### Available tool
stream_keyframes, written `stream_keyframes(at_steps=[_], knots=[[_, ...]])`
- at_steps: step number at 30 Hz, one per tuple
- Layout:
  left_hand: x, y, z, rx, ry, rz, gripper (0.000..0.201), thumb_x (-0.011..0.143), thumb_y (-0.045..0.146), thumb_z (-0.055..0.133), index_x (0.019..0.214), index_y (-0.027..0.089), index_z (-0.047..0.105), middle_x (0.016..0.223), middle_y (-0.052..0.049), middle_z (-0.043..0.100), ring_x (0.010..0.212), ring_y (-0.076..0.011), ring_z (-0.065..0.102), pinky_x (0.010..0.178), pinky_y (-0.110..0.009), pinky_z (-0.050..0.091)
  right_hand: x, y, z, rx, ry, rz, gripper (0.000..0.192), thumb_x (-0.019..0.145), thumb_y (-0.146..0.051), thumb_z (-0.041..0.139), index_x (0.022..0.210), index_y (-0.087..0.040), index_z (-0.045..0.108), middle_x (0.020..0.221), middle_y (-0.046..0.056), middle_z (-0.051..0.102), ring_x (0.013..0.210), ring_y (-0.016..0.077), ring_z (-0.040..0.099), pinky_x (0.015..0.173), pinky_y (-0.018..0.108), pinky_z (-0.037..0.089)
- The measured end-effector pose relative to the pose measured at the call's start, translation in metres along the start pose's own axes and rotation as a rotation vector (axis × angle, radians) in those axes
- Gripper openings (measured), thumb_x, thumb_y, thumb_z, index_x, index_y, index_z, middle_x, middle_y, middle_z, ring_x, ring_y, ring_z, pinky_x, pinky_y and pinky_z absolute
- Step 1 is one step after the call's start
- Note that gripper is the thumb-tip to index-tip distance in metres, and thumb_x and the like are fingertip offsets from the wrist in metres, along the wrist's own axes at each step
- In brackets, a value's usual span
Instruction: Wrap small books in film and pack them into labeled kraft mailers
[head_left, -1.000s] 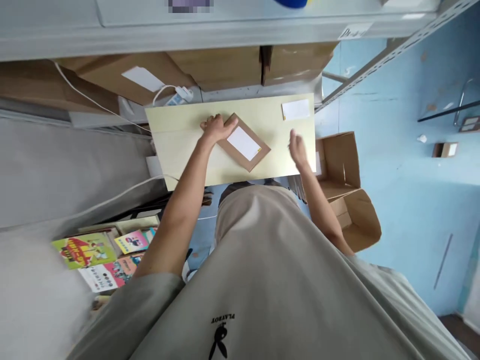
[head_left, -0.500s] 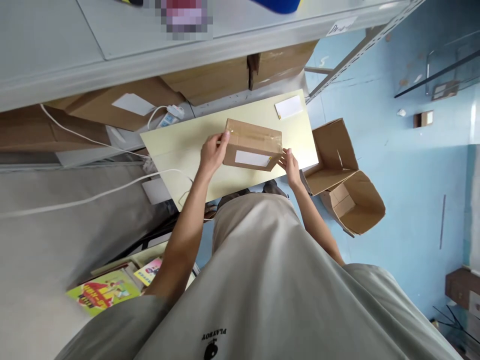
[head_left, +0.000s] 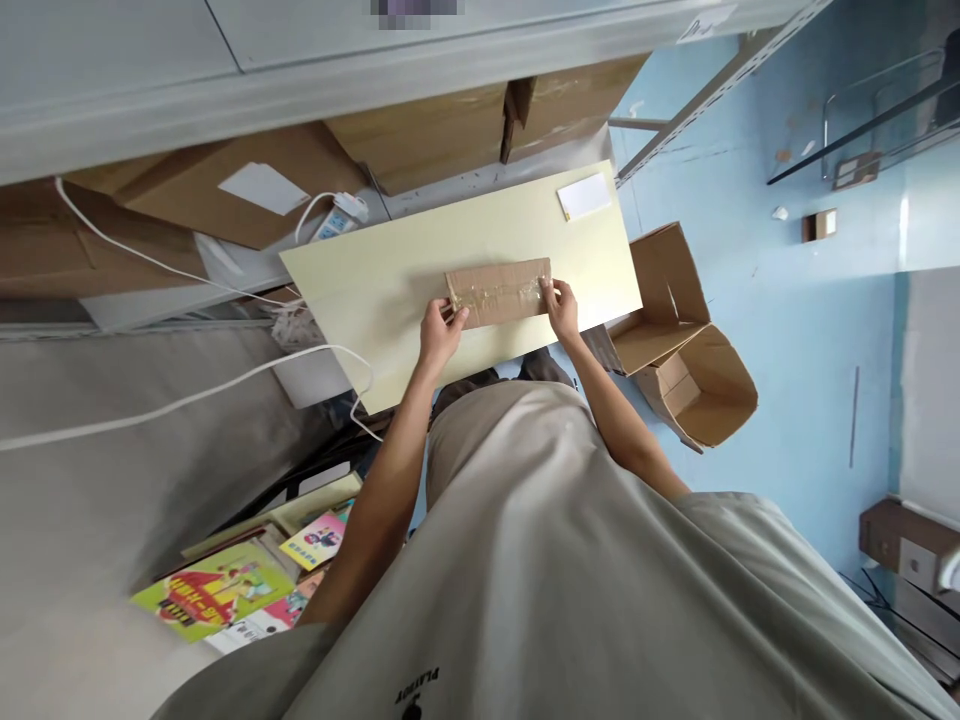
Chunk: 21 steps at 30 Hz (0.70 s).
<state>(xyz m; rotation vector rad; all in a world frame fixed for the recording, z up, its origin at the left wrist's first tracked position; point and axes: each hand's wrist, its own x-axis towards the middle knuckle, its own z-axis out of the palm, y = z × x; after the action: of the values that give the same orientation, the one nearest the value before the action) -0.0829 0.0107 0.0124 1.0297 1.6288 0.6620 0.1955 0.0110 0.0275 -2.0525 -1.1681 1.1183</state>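
Parcel [head_left: 498, 291], brown cardboard, tape-sealed.

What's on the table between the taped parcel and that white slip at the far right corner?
Nothing: in the head view only bare yellow table runs from the taped parcel to the white slip.

We see the cardboard parcel [head_left: 499, 292] now turned over on the counter [head_left: 360, 290]: its white label no longer shows, and a taped face is up. The left hand [head_left: 441, 330] and right hand [head_left: 561, 308] have shifted to its two short ends, fingers [head_left: 459, 316] touching.
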Motion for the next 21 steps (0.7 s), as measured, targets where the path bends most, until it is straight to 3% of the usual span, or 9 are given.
stream_keyframes(at_steps=[3,6,10,14,17,19,21], knots=[[0.006,0.002,0.000,0.024,-0.045,0.003,0.027,0.096,0.023,0.078,0.121,0.020,0.067,0.136,-0.017,0.081,0.126,-0.0286,0.079,0.112,-0.041,0.061,0.001,0.000,0.003,-0.127,0.001,-0.057,0.058,0.109,-0.072,0.060,0.133,-0.021,0.071,0.143,0.022,0.077,0.131,0.0311,0.073,0.117,0.044,0.060],[0.011,0.009,-0.002,0.121,-0.067,-0.006,0.020,0.096,0.035,0.078,0.109,0.021,0.074,0.118,-0.013,0.084,0.117,-0.0308,0.078,0.102,-0.037,0.060,0.005,-0.003,0.003,-0.202,-0.034,-0.033,0.049,0.110,-0.070,0.063,0.117,-0.022,0.072,0.132,0.020,0.080,0.120,0.0309,0.075,0.112,0.043,0.061],[0.015,0.019,-0.007,0.216,-0.024,-0.010,0.036,0.102,0.051,0.072,0.081,0.022,0.068,0.082,-0.006,0.073,0.090,-0.0265,0.071,0.080,-0.032,0.050,0.010,-0.006,0.001,-0.125,-0.130,0.017,0.059,0.109,-0.081,0.055,0.103,-0.024,0.069,0.114,0.015,0.083,0.111,0.0301,0.076,0.102,0.042,0.062],[0.009,0.024,-0.019,0.199,-0.039,0.032,0.042,0.101,0.046,0.072,0.069,0.022,0.059,0.065,0.001,0.056,0.072,-0.0191,0.059,0.071,-0.029,0.044,0.012,-0.011,-0.017,-0.151,-0.248,-0.014,0.071,0.100,-0.097,0.055,0.089,-0.027,0.066,0.092,0.010,0.081,0.105,0.0318,0.076,0.100,0.044,0.062],[-0.002,0.026,-0.020,0.100,-0.049,0.071,0.038,0.100,0.048,0.074,0.075,0.020,0.066,0.072,-0.001,0.063,0.078,-0.0202,0.066,0.074,-0.028,0.052,0.017,-0.014,-0.049,-0.197,-0.368,-0.097,0.078,0.096,-0.101,0.058,0.084,-0.025,0.068,0.090,0.012,0.080,0.101,0.0337,0.076,0.097,0.047,0.065],[-0.008,0.028,-0.012,0.025,-0.023,0.101,0.030,0.096,0.048,0.078,0.091,0.019,0.077,0.094,-0.005,0.077,0.089,-0.0225,0.074,0.082,-0.030,0.061,0.027,-0.013,-0.073,-0.140,-0.386,-0.177,0.078,0.096,-0.098,0.063,0.100,-0.022,0.078,0.115,0.016,0.082,0.110,0.0350,0.077,0.099,0.049,0.069],[-0.010,0.031,0.005,-0.010,0.023,0.096,0.031,0.090,0.045,0.084,0.107,0.019,0.083,0.117,-0.009,0.080,0.093,-0.0221,0.078,0.087,-0.033,0.067,0.045,-0.008,-0.093,-0.083,-0.392,-0.237,0.076,0.093,-0.091,0.075,0.122,-0.021,0.083,0.140,0.019,0.076,0.117,0.0357,0.077,0.104,0.053,0.071]])
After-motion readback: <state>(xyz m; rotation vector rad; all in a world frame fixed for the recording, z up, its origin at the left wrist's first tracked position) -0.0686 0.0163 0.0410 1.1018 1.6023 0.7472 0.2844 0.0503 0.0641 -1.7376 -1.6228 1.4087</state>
